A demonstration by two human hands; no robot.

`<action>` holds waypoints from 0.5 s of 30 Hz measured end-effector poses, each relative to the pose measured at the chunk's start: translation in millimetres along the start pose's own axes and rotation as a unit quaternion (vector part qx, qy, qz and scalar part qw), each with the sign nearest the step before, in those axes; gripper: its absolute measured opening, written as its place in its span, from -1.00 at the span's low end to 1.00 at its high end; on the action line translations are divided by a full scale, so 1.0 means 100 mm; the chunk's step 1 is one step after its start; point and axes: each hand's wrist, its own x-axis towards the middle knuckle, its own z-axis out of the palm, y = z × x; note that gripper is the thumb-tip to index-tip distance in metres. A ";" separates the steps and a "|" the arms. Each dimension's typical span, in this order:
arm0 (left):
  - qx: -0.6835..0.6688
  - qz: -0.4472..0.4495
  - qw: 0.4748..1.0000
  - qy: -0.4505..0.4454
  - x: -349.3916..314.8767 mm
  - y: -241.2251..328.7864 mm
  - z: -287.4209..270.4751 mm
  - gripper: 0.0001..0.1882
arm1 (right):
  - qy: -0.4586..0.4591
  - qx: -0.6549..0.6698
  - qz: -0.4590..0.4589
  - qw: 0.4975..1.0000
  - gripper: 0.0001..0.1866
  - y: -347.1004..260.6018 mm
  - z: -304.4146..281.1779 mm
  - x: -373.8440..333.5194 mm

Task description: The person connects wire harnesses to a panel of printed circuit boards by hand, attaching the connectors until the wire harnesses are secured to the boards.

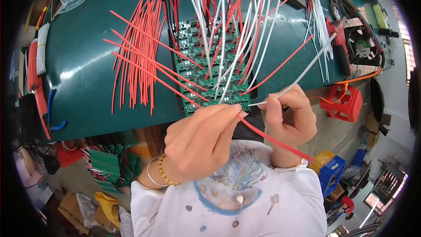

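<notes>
My left hand (199, 138), with a bracelet and a bangle at its wrist, pinches a red wire (276, 139) that sticks out to the lower right. My right hand (293, 116) pinches a white wire (307, 70) between thumb and fingertip, its tip close to the edge of the board. Just beyond both hands lies a green circuit board panel (193, 66) in a dark holder, with red and white wires standing up from it in rows. Several loose-ended red wires slant from it to the left. My left fingers cover part of its near edge.
A bundle of red wires (141, 61) lies on the green mat (83, 83) to the left, and white wires (323, 39) lie to the right. A small fan (363, 44) stands at the far right. Green boards (105, 164) are piled below the table's left edge, a red stool (341, 103) at right.
</notes>
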 end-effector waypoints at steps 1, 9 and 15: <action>0.001 0.001 1.000 -0.005 0.01 0.00 0.01 -0.79 | 0.006 0.001 -0.015 1.000 -0.79 0.03 0.01 0.02; 0.062 -0.003 0.998 -0.021 0.02 0.02 0.06 -0.80 | -0.003 0.000 -0.033 0.999 -0.79 0.11 0.00 0.03; 0.084 0.006 0.996 -0.032 0.02 0.02 0.06 -0.80 | -0.022 -0.004 -0.050 0.998 -0.79 0.08 0.01 0.06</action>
